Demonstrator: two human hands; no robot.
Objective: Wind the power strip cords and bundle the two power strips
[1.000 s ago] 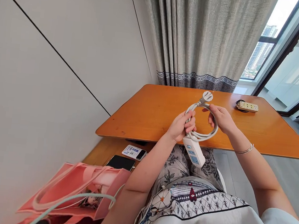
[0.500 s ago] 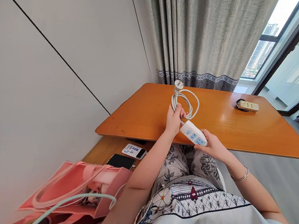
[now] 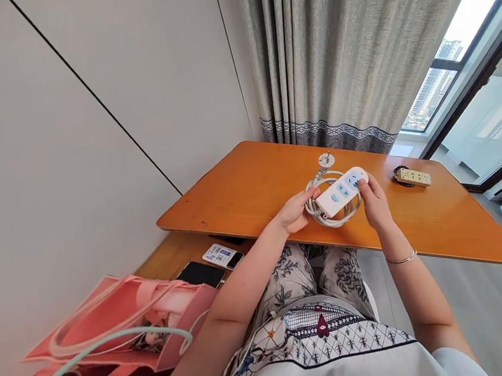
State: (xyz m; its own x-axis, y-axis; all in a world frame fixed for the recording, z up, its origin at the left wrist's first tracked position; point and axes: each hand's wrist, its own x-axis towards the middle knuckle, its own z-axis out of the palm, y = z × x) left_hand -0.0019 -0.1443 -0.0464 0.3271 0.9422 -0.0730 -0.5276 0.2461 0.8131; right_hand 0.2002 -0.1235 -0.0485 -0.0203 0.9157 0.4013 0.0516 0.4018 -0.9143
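The left hand (image 3: 294, 211) has its grip closed on the near-left side of the coiled white cord (image 3: 325, 219), with its fingers curled over the bundled loops. The right hand (image 3: 374, 202) pinches the far end of the white power strip (image 3: 339, 192) between thumb and fingertips. A thin bracelet (image 3: 400, 260) circles that wrist.

The power strip lies across the top of the coil with its socket face turned up, showing pale blue outlets. Its long axis runs diagonally: the near end points back toward the left hand, and the far end points away and to the right, into the right hand's grip. The cord forms a roughly round loop beneath it, and the plug (image 3: 326, 159) sticks out at the far edge of the coil, toward the curtain (image 3: 336, 59). The bundle is over the middle of the orange desk (image 3: 241, 193), near its front edge. It cannot be told whether the bundle rests on the desk or is held just above it.

A second power strip (image 3: 412, 177), beige in colour, lies well apart at the desk's far right. On a lower shelf (image 3: 160, 259) under the desk lie a dark phone (image 3: 201, 274) and a small white device (image 3: 223, 255). To the person's left stands an open pink bag (image 3: 130, 310). A pale green cable (image 3: 128, 333) loops at its mouth, and its other contents are too unclear to name.
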